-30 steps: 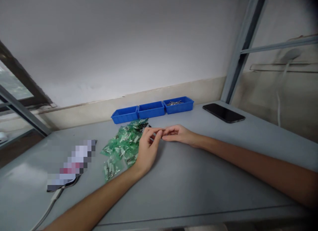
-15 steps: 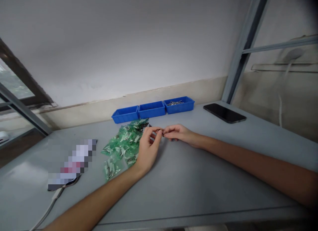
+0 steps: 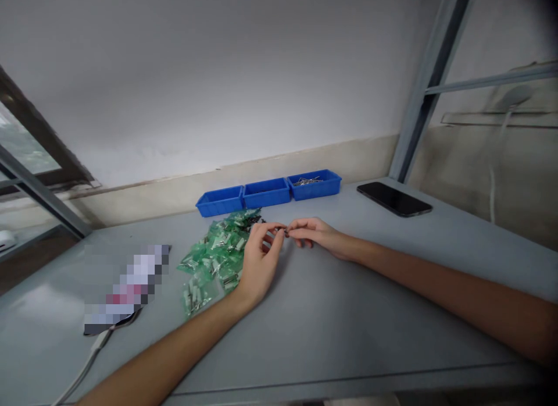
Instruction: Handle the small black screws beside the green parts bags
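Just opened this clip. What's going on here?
A person's left hand and right hand meet at the fingertips just above a gray table, pinching a small dark piece too small to identify. Beside the left hand lies a pile of green bags. Behind stand three blue bins in a row, the rightmost holding thin metal pieces. A dark phone lies farther right.
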Demonstrator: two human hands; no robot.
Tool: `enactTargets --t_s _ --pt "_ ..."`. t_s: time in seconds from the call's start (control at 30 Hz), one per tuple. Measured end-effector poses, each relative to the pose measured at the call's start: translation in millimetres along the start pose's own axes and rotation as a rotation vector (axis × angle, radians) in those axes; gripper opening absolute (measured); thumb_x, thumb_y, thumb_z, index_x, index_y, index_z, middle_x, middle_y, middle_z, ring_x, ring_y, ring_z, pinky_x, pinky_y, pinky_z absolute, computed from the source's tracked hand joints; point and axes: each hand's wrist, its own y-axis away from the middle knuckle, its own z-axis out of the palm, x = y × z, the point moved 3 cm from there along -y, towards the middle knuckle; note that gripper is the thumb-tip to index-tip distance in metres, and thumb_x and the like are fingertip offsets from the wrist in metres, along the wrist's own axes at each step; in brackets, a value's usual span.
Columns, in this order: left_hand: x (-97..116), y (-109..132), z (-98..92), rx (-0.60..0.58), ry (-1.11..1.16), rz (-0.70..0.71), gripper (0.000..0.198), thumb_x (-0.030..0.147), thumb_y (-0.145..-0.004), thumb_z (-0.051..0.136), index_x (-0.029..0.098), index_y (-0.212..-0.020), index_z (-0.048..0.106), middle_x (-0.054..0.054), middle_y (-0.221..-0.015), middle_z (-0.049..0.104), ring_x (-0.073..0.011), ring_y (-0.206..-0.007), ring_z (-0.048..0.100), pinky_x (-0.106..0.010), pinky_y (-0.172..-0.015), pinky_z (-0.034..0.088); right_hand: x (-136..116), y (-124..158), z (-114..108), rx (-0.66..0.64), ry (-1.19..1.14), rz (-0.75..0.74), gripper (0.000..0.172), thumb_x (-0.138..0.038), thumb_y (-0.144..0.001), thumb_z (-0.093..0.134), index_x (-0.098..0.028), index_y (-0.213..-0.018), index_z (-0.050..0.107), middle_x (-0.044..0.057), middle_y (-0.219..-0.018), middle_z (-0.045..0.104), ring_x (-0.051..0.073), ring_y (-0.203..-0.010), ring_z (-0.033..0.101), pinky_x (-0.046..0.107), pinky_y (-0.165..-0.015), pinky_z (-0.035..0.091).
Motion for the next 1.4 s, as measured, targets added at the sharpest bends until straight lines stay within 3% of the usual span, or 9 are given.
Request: enactTargets --t_s 0.4,0.57,0.73,0.83,1.1,1.2,1.4 --pt "-2.4 0.5 -0.1 0.02 -0.02 0.029 0.014 0.029 -0.081 0.059 0.019 -0.091 0.064 -0.004 -0.098 0.053 -0.0105 -0.071 0.053 -0.023 -0.062 0.045 -5.0 -0.7 0.9 0.089 -0.039 0.042 0.026 -0.041 -0.078 0.054 -0.016 -0.08 0.062 -0.003 -0.057 0.051 0.008 -0.05 0.042 0.022 -0.049 0.029" --pt "-3.8 0.8 -1.1 0.059 -0.037 0.014 0.033 0.027 -0.075 0.067 0.022 -0.106 0.059 -0.003 -0.098 0.052 -0.009 -0.063 0.05 -0.024 -0.059 0.044 -6.9 -0.4 1.0 0.163 -0.066 0.056 0.028 -0.043 -0.079 0.053 -0.016 -0.075 0.059 -0.002 -0.057 0.051 0.008 -0.05 0.044 0.022 -0.048 0.029" --pt "-0.3 0.8 0.3 0.004 -0.046 0.044 0.007 0.026 -0.072 0.07 0.019 -0.075 0.07 -0.004 -0.091 0.053 -0.0125 -0.072 0.053 -0.025 -0.063 0.044 -4.2 -0.5 -2.4 0.257 -0.146 0.087 0.025 -0.042 -0.076 0.057 -0.016 -0.077 0.058 -0.002 -0.058 0.051 0.008 -0.05 0.044 0.022 -0.046 0.028" --pt "1.0 0.5 1.0 -0.028 -0.027 0.034 0.004 0.023 -0.071 0.071 0.021 -0.074 0.073 -0.004 -0.091 0.056 -0.0145 -0.078 0.055 -0.026 -0.067 0.045 -1.4 -1.8 -3.3 0.284 -0.164 0.103 0.026 -0.043 -0.075 0.058 -0.017 -0.076 0.057 -0.003 -0.055 0.05 0.008 -0.047 0.041 0.022 -0.045 0.026" --pt "-0.2 1.5 2.8 -0.032 -0.013 0.031 0.01 0.023 -0.077 0.064 0.021 -0.077 0.073 -0.004 -0.087 0.058 -0.0145 -0.075 0.056 -0.026 -0.065 0.043 -5.0 -1.1 -3.8 0.373 -0.232 0.126 0.025 -0.042 -0.07 0.064 -0.018 -0.075 0.057 -0.002 -0.065 0.053 0.008 -0.05 0.042 0.021 -0.044 0.027" --pt "-2.3 2.5 4.6 -0.037 0.002 0.021 0.006 0.026 -0.071 0.071 0.02 -0.072 0.072 -0.003 -0.088 0.057 -0.0132 -0.071 0.054 -0.025 -0.065 0.043 -5.3 -1.9 -5.7 0.414 -0.229 0.132 0.026 -0.042 -0.067 0.066 -0.019 -0.076 0.057 0.0 -0.071 0.056 0.01 -0.053 0.046 0.022 -0.044 0.029" --pt "-5.2 3.2 7.1 -0.063 0.006 -0.043 0.02 0.038 -0.058 0.079 0.021 -0.065 0.07 0.0 -0.086 0.057 -0.0132 -0.071 0.053 -0.025 -0.068 0.041 -0.4 -14.3 -15.0 0.482 -0.079 0.132 0.028 -0.044 -0.064 0.066 -0.019 -0.075 0.06 0.004 -0.073 0.06 0.014 -0.057 0.051 0.024 -0.043 0.033"
